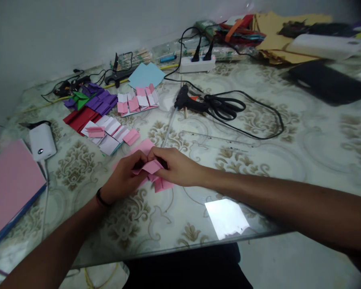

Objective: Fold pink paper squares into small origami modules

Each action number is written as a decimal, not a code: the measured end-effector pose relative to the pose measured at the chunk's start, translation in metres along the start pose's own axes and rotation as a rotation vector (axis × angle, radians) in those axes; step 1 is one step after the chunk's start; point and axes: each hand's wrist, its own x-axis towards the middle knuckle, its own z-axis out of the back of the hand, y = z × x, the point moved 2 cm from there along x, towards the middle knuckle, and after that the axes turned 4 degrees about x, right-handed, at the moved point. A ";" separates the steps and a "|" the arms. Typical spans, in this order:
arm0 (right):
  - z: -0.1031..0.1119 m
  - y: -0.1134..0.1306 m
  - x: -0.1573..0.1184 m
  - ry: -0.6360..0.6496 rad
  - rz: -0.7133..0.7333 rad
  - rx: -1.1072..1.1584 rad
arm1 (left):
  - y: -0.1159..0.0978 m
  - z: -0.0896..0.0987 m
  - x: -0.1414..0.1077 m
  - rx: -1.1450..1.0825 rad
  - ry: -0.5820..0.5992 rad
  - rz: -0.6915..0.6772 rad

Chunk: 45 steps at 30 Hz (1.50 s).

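Note:
Near the middle of the table, a folded pink paper [152,165] is pinched between my two hands. My left hand [128,173], with a dark band at the wrist, has its fingers closed on the paper's left side. From the right, my right hand [175,165] grips the other side, its fingertips meeting those of the left. More pink paper [163,184] shows below and behind the hands; whether these parts are joined cannot be made out. Folded white and pink papers [110,130] lie just beyond my left hand.
A black glue gun [188,100] and scissors [228,107] lie beyond the hands, near a power strip [197,64]. Purple folded papers [102,101] and a white power bank [42,141] are at left. A white scrap [226,218] sits by the front edge.

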 end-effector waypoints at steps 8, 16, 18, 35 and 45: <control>0.000 0.000 0.000 0.003 -0.006 0.001 | 0.001 0.000 0.000 -0.004 -0.004 0.001; 0.001 0.000 0.000 0.005 -0.014 0.009 | 0.000 0.000 0.000 -0.004 0.001 -0.001; 0.001 0.000 0.000 0.006 -0.012 0.004 | 0.001 0.000 0.000 0.004 0.000 0.004; -0.001 0.000 0.000 0.005 0.008 0.011 | 0.000 0.000 0.000 0.023 -0.006 0.012; 0.000 0.000 0.000 0.006 0.010 0.013 | 0.000 0.000 -0.001 0.028 -0.003 0.016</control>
